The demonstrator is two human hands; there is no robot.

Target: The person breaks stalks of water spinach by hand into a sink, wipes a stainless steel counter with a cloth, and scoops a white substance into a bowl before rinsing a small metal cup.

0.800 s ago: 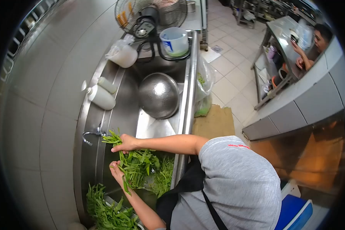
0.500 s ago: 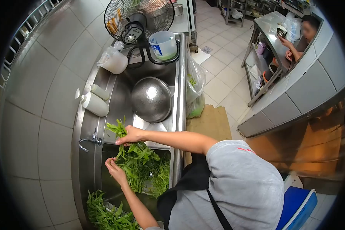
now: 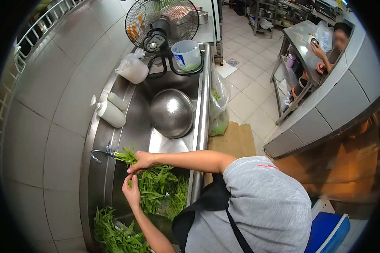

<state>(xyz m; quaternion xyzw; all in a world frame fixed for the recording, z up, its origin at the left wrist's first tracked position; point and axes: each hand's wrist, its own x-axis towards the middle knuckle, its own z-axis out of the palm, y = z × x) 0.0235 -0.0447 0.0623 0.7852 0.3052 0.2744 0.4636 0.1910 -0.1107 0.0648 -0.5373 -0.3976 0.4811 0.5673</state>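
Observation:
My right hand [image 3: 143, 161] is closed around a bunch of long-stemmed leafy greens [image 3: 126, 156], whose tips point left towards the tap. Just below it, my left hand [image 3: 131, 192] is pinched, with a small bit of green showing between its fingers. More leafy greens [image 3: 153, 189] fill the near sink basin under both hands. Another heap of greens [image 3: 114, 232] lies at the lower left, by my left forearm, partly over a perforated rack. They look like water spinach.
Beyond the hands, a metal bowl [image 3: 172, 113] lies in the far basin. A tap [image 3: 101, 154] and white bottles [image 3: 110, 115] line the wall side. A fan [image 3: 161, 25] and a plastic tub [image 3: 186, 55] stand at the far end. Another person [image 3: 335, 50] is by a steel table [image 3: 300, 40].
My left hand has moved up close beneath my right hand. The bunch in my right hand now leans further left. The whole view has shifted slightly.

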